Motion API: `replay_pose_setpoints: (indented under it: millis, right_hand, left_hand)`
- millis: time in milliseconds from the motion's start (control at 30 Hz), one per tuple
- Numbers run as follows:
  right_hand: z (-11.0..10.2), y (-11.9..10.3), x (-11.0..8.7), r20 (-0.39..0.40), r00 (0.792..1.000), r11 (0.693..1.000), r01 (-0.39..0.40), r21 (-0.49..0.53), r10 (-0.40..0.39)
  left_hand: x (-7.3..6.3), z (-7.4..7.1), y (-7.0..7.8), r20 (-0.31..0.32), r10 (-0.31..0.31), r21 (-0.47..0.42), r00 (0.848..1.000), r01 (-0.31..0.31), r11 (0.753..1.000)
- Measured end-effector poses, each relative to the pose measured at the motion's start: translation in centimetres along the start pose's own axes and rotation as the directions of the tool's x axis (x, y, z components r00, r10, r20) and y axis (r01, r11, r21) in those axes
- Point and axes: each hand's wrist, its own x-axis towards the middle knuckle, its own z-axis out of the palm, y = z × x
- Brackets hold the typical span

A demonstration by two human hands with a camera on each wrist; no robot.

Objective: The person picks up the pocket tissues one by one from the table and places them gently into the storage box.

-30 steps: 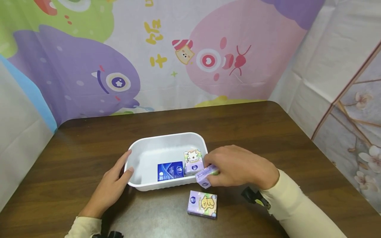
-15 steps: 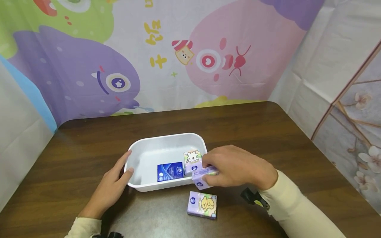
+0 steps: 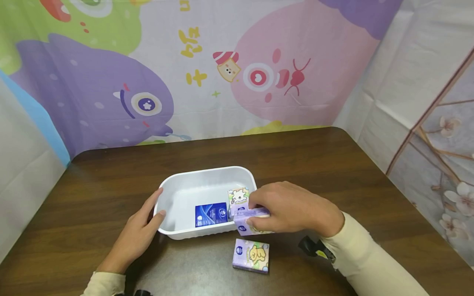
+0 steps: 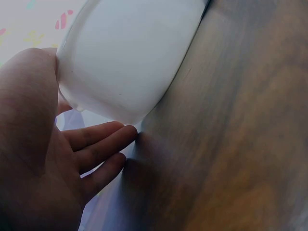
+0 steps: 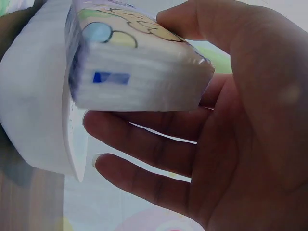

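**Right hand pinches a tissue pack at the tray's near right corner**

The right hand, coming in from the right, pinches a purple tissue pack between thumb and fingers. We see the pack tilted, in front of the near right corner of a white tray; whether it touches the rim we cannot tell. In the right wrist view, the thumb lies along the printed face, while two fingers stretch out beneath the pack with a gap between them.

The left hand rests against the tray's left end, its thumb and forefinger spread apart at the rim. From the left wrist we make out the other fingers, fairly straight, beside the tray's outer wall.

Inside the tray, toward the near right, we find a blue pack lying flat, and just right of it a pack with a white cartoon animal, partly hidden by the held one. On the counter, near side of the tray, we see a pack with a yellow bear, lying flat. A cartoon backdrop stands along the counter's far edge.
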Motion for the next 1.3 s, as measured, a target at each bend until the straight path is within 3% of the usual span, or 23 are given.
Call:
replay_pose_setpoints:
  millis: [400, 933, 1300]
  right_hand:
    - [0.29, -0.26, 0.29, -0.057, 0.998, 0.999, 0.029, -0.013, -0.03]
    - [0.74, 0.01, 0.67, -0.147, 0.989, 0.996, -0.004, -0.086, -0.009]
    - [0.92, 0.29, 0.76, -0.165, 0.986, 0.993, -0.011, -0.114, -0.009]
  left_hand:
    - [-0.09, -0.11, 0.12, 0.011, -0.012, -0.012, 1.0, 0.012, 1.0]
    - [-0.06, 0.01, 0.0, 0.003, -0.011, -0.006, 1.0, 0.011, 1.0]
    - [0.04, 0.07, -0.17, -0.012, 0.006, 0.011, 1.0, -0.006, 1.0]
